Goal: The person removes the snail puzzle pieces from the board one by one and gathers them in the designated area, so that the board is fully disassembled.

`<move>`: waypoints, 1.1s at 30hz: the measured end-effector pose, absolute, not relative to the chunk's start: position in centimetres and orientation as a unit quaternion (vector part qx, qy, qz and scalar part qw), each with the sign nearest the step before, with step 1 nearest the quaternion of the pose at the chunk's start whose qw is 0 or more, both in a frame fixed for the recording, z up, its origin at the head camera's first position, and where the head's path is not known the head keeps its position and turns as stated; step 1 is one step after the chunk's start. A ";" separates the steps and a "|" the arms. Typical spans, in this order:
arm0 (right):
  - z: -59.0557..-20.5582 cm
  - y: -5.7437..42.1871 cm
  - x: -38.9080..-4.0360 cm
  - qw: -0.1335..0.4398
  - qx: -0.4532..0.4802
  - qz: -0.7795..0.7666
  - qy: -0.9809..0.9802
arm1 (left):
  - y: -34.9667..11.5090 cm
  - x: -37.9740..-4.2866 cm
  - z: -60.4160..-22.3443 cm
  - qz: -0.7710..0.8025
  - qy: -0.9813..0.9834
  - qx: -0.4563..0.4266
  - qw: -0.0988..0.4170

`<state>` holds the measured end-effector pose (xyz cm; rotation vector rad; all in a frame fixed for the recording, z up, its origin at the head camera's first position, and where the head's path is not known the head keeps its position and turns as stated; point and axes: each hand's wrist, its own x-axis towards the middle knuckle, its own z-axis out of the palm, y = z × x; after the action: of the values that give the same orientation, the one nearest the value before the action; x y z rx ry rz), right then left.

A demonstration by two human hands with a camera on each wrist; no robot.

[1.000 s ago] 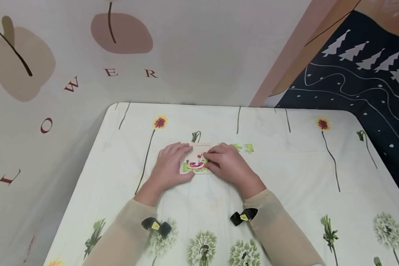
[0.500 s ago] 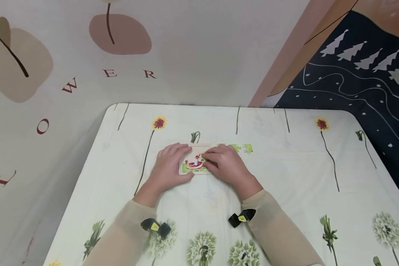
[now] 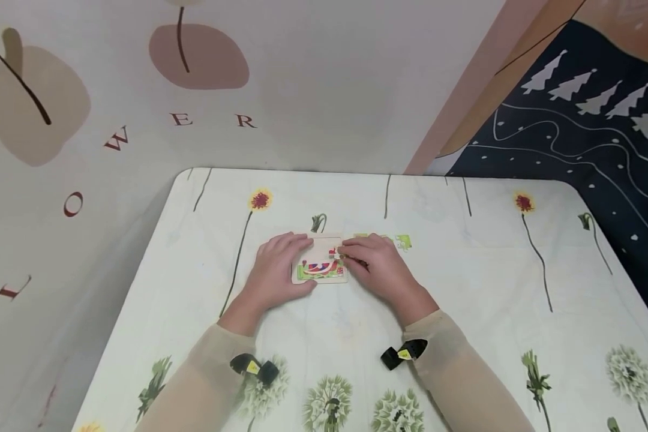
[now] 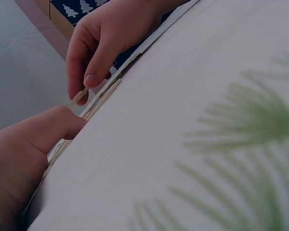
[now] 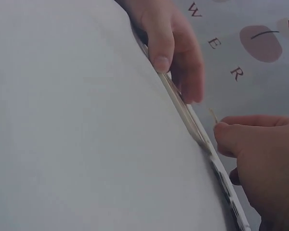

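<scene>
Two hands meet at one puzzle board lying flat on the white surface. Left hand holds the board between thumb and fingers; right hand pinches one small piece, raised above the board's right side. Beyond it lie at least two loose green pieces, partly hidden, so their exact count is unclear. Each of two sleeves carries one black device.
</scene>
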<state>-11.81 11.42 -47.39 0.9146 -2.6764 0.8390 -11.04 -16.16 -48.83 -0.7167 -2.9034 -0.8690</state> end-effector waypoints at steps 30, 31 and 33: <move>-48.3 21.5 -9.3 0.095 0.177 0.287 -0.937 | -16.1 -10.9 -48.7 -0.282 -0.931 -0.232 0.023; -48.3 21.7 -9.1 0.099 0.176 0.285 -0.937 | -16.1 -10.9 -48.7 -0.281 -0.931 -0.233 0.025; -48.4 22.0 -8.9 0.107 0.179 0.278 -0.938 | -16.1 -10.9 -48.8 -0.280 -0.931 -0.234 0.026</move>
<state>-8.93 22.04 -48.36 0.5274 -2.7607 0.8182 -10.95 -16.08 -48.77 -0.7220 -2.8775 -0.8649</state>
